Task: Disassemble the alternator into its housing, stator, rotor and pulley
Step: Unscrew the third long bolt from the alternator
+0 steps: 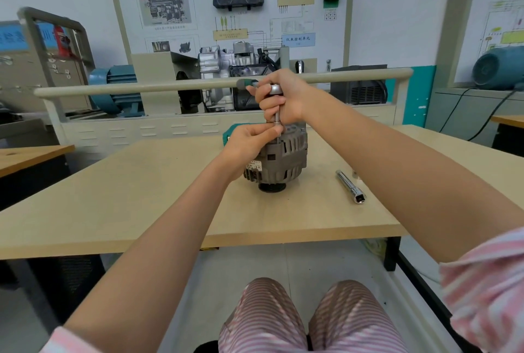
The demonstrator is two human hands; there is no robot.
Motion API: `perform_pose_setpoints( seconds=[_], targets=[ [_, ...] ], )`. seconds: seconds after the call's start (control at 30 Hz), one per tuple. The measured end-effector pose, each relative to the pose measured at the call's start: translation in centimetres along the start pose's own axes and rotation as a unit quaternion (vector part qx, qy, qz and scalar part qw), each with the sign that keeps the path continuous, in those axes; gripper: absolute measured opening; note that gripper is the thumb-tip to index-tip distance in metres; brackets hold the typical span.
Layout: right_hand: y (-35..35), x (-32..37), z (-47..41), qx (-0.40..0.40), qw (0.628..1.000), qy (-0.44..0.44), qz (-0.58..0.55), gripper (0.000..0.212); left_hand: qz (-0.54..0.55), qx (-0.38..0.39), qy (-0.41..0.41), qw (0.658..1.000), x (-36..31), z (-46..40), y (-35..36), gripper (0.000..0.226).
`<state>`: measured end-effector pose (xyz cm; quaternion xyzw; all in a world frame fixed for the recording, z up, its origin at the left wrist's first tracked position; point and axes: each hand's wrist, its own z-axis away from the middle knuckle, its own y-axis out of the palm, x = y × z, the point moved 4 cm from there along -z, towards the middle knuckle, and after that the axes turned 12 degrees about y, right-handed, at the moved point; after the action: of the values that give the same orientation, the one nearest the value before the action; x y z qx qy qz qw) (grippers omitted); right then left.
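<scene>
My right hand (283, 97) is wrapped round the head of the ratchet (276, 89), fingers curled over the top and down the extension shaft; its green handle sticks out toward 9 o'clock, just in front of the bench rail. My left hand (249, 140) pinches the socket (278, 128) at the bottom of that shaft w/ thumb and fingertips, guiding it onto a fastener on the top face of the alternator (279, 159). Can't see the bolt itself, fingers cover it. The alternator stands upright near the middle of the counter (127, 196), what looks like the pulley end down, ribbed housing still in one piece, label facing 7 o'clock. So I judge this is early: loosening the through-bolts or rear fasteners that clamp the housing halves; stator, rotor, pulley all still inside or attached, as far as I can tell. Next move needs the socket seated square and fully down before I swing the handle, left hand then shifting to brace the body, since it stands on a narrow base and could tip or spin. A spare extension bar (351, 186) lies at 3 o'clock of the alternator, well apart, w/ its square drive end pointing toward me. Something green (231, 132) sits behind my left hand, mostly hidden. Beyond the counter at 12 o'clock: a training board w/ a gearbox rig.
</scene>
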<state>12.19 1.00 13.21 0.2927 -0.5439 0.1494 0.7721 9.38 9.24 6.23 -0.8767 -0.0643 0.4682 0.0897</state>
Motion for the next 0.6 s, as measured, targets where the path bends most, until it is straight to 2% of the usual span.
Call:
perform_pose_setpoints(
  seconds=[0.2, 0.27, 0.33, 0.4, 0.47, 0.53, 0.6],
  targets=[
    [-0.1, 0.0, 0.3, -0.04, 0.998, -0.044, -0.036, 0.021, -0.013, -0.003, 0.004, 1.0, -0.2, -0.3, -0.2, 0.025],
    [-0.1, -0.1, 0.4, -0.091, 0.993, -0.061, -0.051, 0.021, -0.012, -0.018, 0.002, 1.0, -0.2, -0.4, -0.2, 0.016],
    [0.0, -0.3, 0.6, -0.185, 0.975, -0.095, -0.081, 0.022, -0.022, -0.033, -0.005, 0.999, -0.2, -0.4, -0.1, 0.004],
    [0.3, -0.2, 1.1, -0.288, 0.938, -0.16, -0.104, 0.019, -0.037, -0.053, -0.011, 0.998, -0.4, -0.4, -0.1, 0.012],
    [0.3, -0.2, 1.2, -0.36, 0.897, -0.208, -0.151, 0.034, -0.05, -0.074, -0.018, 0.996, -0.6, -0.4, 0.0, 0.02],
    [0.4, -0.2, 1.1, -0.378, 0.88, -0.224, -0.181, 0.032, -0.067, -0.101, -0.025, 0.992, -0.7, -0.5, 0.2, 0.024],
    [0.8, -0.3, 1.0, -0.37, 0.883, -0.217, -0.189, 0.023, -0.08, -0.132, -0.022, 0.988, -0.8, -0.3, 0.3, 0.025]
  ],
)
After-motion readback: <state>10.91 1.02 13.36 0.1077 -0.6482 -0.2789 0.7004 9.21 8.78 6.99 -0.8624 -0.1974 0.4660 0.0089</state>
